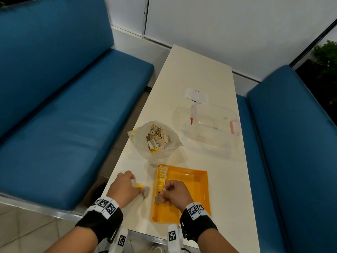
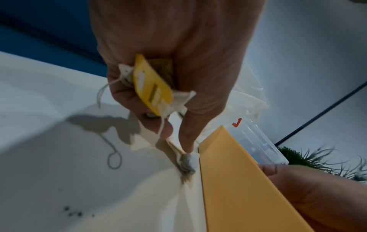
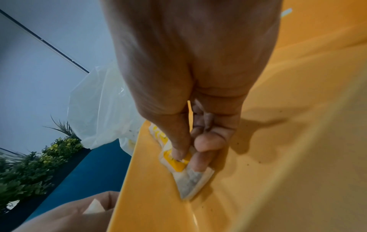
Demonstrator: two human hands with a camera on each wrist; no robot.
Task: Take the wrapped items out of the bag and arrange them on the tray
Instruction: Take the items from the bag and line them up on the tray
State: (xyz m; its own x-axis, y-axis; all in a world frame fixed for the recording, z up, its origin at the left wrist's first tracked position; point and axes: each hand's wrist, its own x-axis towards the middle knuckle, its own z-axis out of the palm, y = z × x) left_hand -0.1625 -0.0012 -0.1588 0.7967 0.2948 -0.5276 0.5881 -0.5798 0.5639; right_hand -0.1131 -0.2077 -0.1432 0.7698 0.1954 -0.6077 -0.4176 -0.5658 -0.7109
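Note:
An orange tray sits near the table's front edge, with a row of yellow-labelled tea bags along its left side. My right hand pinches one tea bag and holds it down at the near end of that row. Left of the tray, my left hand grips a small bunch of tea bags with a yellow tag. One of them dangles onto the table beside the tray wall. The open plastic bag with more tea bags lies behind the tray.
A clear plastic box with red clips stands at the back right of the white table, with its lid piece behind it. Blue benches flank the table on both sides. A plant is at the far right.

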